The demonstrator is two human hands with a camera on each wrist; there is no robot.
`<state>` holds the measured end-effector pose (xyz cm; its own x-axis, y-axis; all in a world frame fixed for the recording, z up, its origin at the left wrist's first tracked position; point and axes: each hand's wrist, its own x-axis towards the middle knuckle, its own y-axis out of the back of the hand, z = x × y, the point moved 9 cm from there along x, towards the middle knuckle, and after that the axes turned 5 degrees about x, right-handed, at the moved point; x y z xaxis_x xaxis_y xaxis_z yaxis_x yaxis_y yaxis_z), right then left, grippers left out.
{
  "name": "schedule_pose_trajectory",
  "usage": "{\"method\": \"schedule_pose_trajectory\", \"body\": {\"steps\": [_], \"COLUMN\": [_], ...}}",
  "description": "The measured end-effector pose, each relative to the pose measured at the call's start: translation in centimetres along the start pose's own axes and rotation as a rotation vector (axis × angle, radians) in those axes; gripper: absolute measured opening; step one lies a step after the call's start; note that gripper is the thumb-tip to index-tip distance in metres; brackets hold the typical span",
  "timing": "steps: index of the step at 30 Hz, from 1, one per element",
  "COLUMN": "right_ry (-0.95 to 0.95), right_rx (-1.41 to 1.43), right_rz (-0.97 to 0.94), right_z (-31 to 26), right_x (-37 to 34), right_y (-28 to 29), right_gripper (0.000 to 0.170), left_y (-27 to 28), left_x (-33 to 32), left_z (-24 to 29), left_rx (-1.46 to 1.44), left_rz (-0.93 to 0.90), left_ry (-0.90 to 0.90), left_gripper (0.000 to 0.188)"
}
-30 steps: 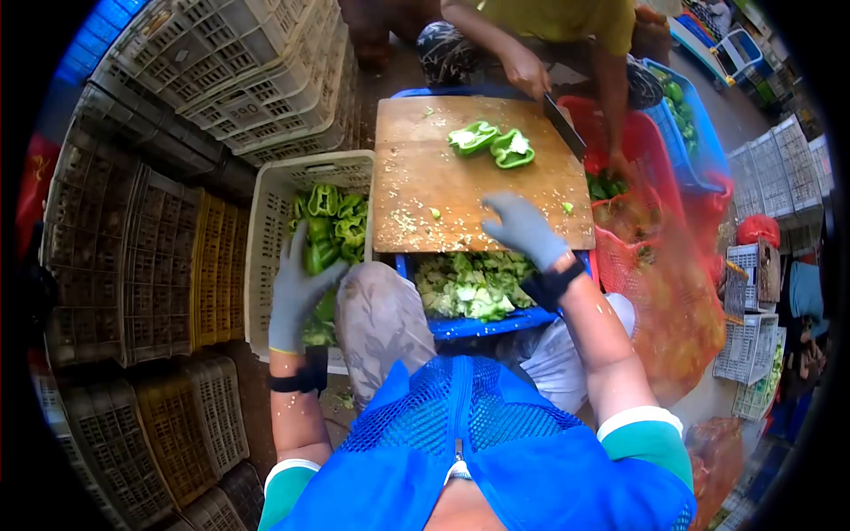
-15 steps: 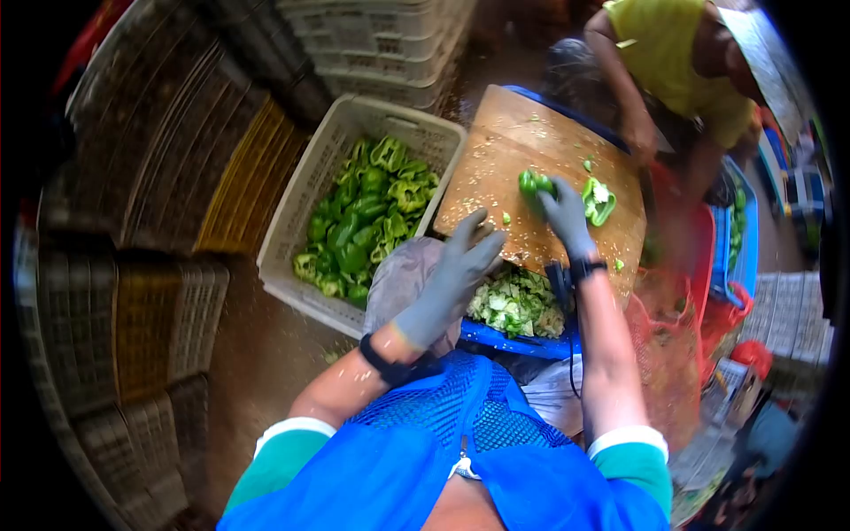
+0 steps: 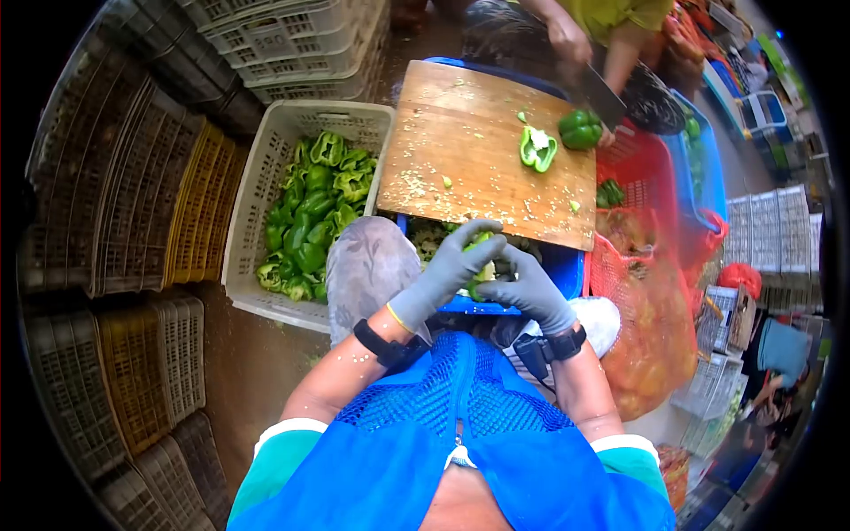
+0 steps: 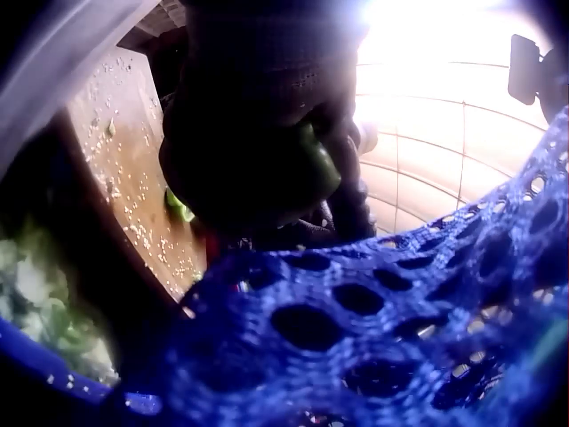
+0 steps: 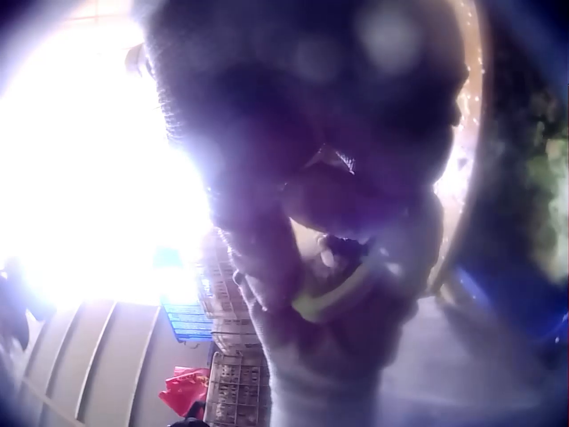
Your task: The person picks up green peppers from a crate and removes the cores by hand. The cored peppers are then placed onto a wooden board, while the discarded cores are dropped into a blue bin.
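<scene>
Both gloved hands meet over the blue tub (image 3: 478, 305), whose cut scraps they partly cover. A green pepper piece (image 3: 481, 265) is between them; my left hand (image 3: 447, 274) curls round its left side, and my right hand (image 3: 531, 288) grips its right side. In the left wrist view the dark left hand (image 4: 258, 133) holds green pepper (image 4: 316, 165). The right wrist view shows a pale green rim (image 5: 333, 298) among dim fingers. A pepper half (image 3: 537, 149) lies on the wooden board (image 3: 478, 124), which is strewn with seeds.
A white crate (image 3: 248, 199) of cut peppers stands left of the board. Across it, another person holds a knife (image 3: 602, 96) by a whole pepper (image 3: 581, 129). Right are a red net sack (image 3: 646, 327) and a blue basket (image 3: 708, 168); stacked crates (image 3: 292, 40) rise behind.
My right hand has taken a pepper piece from the board and drawn it back over the tub. My left hand has come from the crate to meet it. Another pepper is now at the knife.
</scene>
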<state>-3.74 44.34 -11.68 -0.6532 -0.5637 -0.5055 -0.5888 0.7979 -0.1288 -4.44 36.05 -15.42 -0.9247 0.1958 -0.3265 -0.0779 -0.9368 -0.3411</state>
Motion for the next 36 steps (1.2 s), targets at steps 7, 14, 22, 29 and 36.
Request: {"method": "schedule_pose_trajectory", "body": {"steps": [7,14,22,29,36], "right_ry": [0.427,0.373,0.121,0.145,0.538], "right_rx": [-0.593,-1.093,-1.098,0.636,-0.145], "right_rz": [0.418,0.326,0.904,0.023,0.311], "right_z": [-3.3,-1.8,1.0,5.4,-0.4], "right_x": [-0.3,6.4,16.4,8.8,-1.8], "right_y": [-0.6,6.8,18.7,5.5,1.7], "right_gripper": [0.030,0.049,0.026,0.036,0.037], "left_y": [5.5,20.9,10.9,1.1,-1.3], "left_x": [0.1,-6.2,-3.0,0.4,0.2], "left_z": [6.6,12.9,10.8,7.5,0.1], "left_rx": [0.174,0.869,0.485,0.947,-0.464], "left_rz": [0.461,0.865,0.392,0.191,-0.092], "left_ry": [-0.315,-0.466,-0.421,-0.627,-0.070], "left_gripper": [0.041,0.066,0.054,0.091,0.051]}}
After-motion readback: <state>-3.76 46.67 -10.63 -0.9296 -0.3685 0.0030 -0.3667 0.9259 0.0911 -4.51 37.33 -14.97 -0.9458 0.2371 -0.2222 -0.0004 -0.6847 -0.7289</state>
